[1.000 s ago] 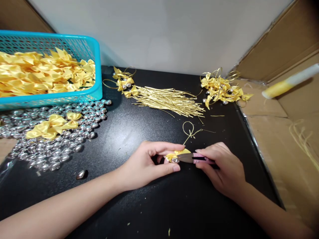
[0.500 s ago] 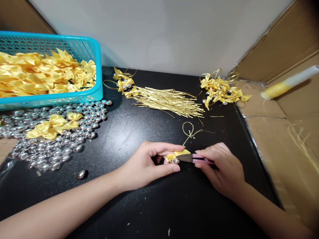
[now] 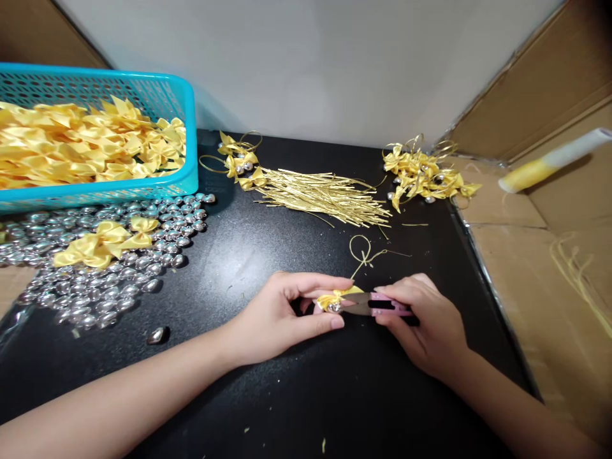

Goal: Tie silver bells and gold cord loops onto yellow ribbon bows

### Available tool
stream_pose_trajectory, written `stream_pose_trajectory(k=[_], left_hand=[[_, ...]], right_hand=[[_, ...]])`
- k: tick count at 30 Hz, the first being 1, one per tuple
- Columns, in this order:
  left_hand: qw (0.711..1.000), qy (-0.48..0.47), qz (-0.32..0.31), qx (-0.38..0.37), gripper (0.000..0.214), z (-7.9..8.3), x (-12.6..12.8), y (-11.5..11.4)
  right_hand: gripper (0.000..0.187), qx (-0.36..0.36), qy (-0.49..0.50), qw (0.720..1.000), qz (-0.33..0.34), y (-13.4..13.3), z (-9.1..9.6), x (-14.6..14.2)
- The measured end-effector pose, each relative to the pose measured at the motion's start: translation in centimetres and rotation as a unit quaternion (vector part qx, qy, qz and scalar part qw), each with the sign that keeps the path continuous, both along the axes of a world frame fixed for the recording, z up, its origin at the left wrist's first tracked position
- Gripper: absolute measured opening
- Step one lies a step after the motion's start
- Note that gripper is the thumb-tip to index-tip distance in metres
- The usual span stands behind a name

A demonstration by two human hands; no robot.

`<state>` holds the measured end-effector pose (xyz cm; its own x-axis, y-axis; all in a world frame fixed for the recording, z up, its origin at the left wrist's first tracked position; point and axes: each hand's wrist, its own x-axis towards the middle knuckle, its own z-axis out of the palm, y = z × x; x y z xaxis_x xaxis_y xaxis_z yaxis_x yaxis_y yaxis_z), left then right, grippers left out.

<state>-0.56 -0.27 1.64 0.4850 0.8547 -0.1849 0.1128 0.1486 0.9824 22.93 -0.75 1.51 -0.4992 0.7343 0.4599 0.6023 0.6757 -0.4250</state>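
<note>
My left hand pinches a yellow ribbon bow between its fingers and thumb. Silver bells or beads sit at the bow's middle; which of the two I cannot tell. From the bow a thin gold cord runs up and loops on the black table. My right hand grips purple-handled thread snips, their blades parted and pointing left at the bow beside the silver pieces. Part of the bow is hidden behind the blades and my left fingers.
A turquoise basket of yellow bows stands back left. In front of it lie many silver beads with several bows on top. Cut gold cords lie at the back, with finished-looking bow clusters to the right. Cardboard borders the right.
The snips' blades and handles have spread apart at the bow. Both hands stay in nearly the same place, and the view has shifted very slightly.
</note>
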Motion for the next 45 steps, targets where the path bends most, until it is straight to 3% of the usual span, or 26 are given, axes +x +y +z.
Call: stream_pose_trajectory(k=[18, 34, 45], left_hand=[[0.99, -0.071, -0.045, -0.116, 0.038, 0.56, -0.25, 0.74], [0.992, -0.044, -0.065, -0.099, 0.04, 0.08, -0.28, 0.62], [0.992, -0.061, -0.059, -0.097, 0.04, 0.07, -0.13, 0.47]], right_hand=[[0.015, 0.022, -0.026, 0.999, 0.027, 0.1, 0.0, 0.64], [0.017, 0.035, -0.04, 0.998, 0.039, -0.04, 0.01, 0.74], [0.008, 0.059, -0.021, 0.998, 0.032, -0.14, 0.12, 0.92]])
